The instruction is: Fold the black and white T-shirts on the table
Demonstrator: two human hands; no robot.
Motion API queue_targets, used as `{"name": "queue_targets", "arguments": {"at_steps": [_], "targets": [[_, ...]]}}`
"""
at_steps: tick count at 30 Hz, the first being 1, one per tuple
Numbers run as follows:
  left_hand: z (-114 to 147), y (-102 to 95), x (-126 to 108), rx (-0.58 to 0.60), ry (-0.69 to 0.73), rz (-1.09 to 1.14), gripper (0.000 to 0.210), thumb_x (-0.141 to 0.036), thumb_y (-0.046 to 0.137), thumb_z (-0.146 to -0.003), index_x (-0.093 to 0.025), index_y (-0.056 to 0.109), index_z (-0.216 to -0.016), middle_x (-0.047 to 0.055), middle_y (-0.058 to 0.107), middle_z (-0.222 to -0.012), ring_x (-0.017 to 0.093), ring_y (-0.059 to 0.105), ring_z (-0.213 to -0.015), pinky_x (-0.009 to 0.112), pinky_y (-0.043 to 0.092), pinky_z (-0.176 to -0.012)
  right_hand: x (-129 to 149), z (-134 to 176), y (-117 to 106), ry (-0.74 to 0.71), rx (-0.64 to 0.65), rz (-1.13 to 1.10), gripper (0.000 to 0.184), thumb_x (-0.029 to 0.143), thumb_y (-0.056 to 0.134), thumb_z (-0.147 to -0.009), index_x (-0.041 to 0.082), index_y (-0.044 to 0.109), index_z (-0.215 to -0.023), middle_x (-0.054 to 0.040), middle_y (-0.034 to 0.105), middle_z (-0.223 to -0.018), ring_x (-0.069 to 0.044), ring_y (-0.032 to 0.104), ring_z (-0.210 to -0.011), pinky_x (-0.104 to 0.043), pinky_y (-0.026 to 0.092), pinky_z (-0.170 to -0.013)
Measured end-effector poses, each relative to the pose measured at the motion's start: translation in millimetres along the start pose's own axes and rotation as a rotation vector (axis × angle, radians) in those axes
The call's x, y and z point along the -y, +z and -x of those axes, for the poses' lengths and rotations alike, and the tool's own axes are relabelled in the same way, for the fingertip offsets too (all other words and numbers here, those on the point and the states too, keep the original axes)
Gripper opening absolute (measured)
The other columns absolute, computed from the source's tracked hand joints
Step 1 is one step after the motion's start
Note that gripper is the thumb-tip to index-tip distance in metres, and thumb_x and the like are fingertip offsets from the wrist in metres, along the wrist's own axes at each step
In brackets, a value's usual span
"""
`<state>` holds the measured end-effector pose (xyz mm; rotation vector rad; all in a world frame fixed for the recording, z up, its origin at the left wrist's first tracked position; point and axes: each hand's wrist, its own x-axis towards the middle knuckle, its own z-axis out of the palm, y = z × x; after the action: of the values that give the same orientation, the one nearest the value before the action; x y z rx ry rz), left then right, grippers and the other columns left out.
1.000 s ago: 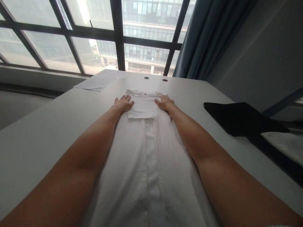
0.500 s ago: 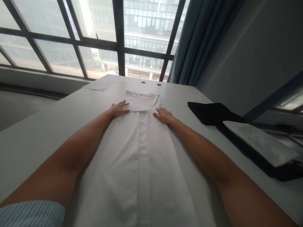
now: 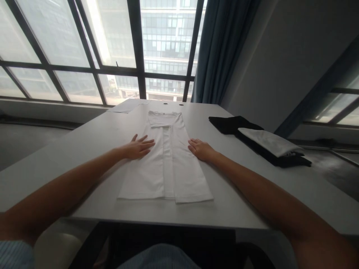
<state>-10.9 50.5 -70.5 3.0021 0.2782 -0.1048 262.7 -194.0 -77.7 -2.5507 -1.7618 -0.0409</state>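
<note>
A white shirt (image 3: 186, 172) lies flat on the white table (image 3: 92, 198), its sides folded inward to form a long narrow shape. Its collar end points toward the window, and its hem lies near the table's front edge. My left hand (image 3: 137, 148) rests on the shirt's left side, palm down with fingers spread. On the right edge of the shirt lies my right hand (image 3: 202, 149), flat, its fingers stretched out and close together. Neither hand grips the cloth.
Folded black cloth (image 3: 234, 124) and a folded pale cloth (image 3: 269, 142) lie on the table's right side. White sheets (image 3: 125, 107) rest at the far left corner. Two dark round holes sit near the far edge. A blue curtain (image 3: 215, 52) hangs beside the window.
Both hands have slid down the shirt toward me, the left still spread on the cloth. The view has drawn back, so the shirt's hem and the table's front edge now show.
</note>
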Motion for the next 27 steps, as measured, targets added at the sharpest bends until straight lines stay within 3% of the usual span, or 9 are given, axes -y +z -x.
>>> {"name": "queue_targets", "arguments": {"at_steps": [3,7,11,14,17,23,27], "targets": [[16.7,-1.8,-35.0,0.070,0.170,0.037,0.063,-0.052,0.035,-0.106,-0.030,0.031,-0.164,0.007,0.024,-0.171,0.033,0.014,-0.159,0.063,0.004,-0.124,0.2,12.5,-2.3,-0.026,-0.070,0.002,0.049,0.036,0.034,-0.107,0.016,0.057,-0.146,-0.0149,0.051,-0.156,-0.027,0.048,-0.143,-0.041,0.038,-0.117],[27.3,-4.3,-69.5,0.104,0.302,0.116,0.066,-0.058,0.044,-0.103,-0.030,0.036,-0.162,0.006,0.024,-0.171,0.033,0.014,-0.159,0.057,0.013,-0.126,2.0,16.2,-6.4,-0.081,-0.162,-0.024,0.038,0.028,0.049,-0.102,0.017,0.068,-0.133,-0.0148,0.059,-0.148,-0.029,0.057,-0.132,-0.044,0.043,-0.112],[32.7,-6.0,-84.5,0.097,0.445,0.192,0.065,-0.058,0.060,-0.097,-0.031,0.048,-0.155,0.007,0.036,-0.166,0.035,0.022,-0.156,0.057,0.016,-0.126,16.3,21.3,-11.3,-0.330,-0.249,-0.236,0.028,0.020,0.060,-0.094,0.019,0.076,-0.117,-0.0144,0.069,-0.130,-0.028,0.064,-0.119,-0.046,0.047,-0.107],[37.4,-7.6,-91.5,0.083,0.534,0.264,0.060,-0.053,0.073,-0.090,-0.030,0.061,-0.145,0.010,0.044,-0.162,0.037,0.033,-0.152,0.057,0.022,-0.124,35.2,34.0,-15.8,-0.562,-0.095,-0.467,0.025,0.023,0.067,-0.090,0.021,0.078,-0.113,-0.0113,0.070,-0.118,-0.019,0.068,-0.089,-0.036,0.055,-0.088],[42.0,-9.7,-99.4,0.064,0.619,0.345,0.041,-0.046,0.077,-0.089,-0.027,0.073,-0.125,0.012,0.055,-0.153,0.034,0.046,-0.145,0.051,0.033,-0.120,53.9,48.4,-22.5,-0.697,0.085,-0.545,0.029,0.025,0.071,-0.087,0.021,0.077,-0.115,-0.0072,0.068,-0.110,-0.010,0.059,-0.066,-0.028,0.052,-0.070],[46.1,-11.9,-111.6,0.021,0.687,0.419,0.015,-0.038,0.076,-0.090,-0.024,0.079,-0.093,0.010,0.070,-0.121,0.025,0.064,-0.112,0.038,0.047,-0.103,71.4,59.0,-33.3,-0.762,0.164,-0.478,0.017,0.015,0.065,-0.086,0.018,0.076,-0.098,-0.0012,0.065,-0.083,-0.011,0.055,-0.068,-0.026,0.044,-0.068],[46.3,-12.7,-113.3,0.022,0.720,0.450,0.013,-0.035,0.074,-0.092,-0.023,0.078,-0.089,0.009,0.071,-0.108,0.023,0.063,-0.104,0.034,0.048,-0.097,69.5,56.5,-33.2,-0.756,0.075,-0.526,0.010,0.012,0.060,-0.086,0.017,0.069,-0.089,-0.0019,0.067,-0.082,-0.013,0.056,-0.070,-0.026,0.045,-0.070]]}}
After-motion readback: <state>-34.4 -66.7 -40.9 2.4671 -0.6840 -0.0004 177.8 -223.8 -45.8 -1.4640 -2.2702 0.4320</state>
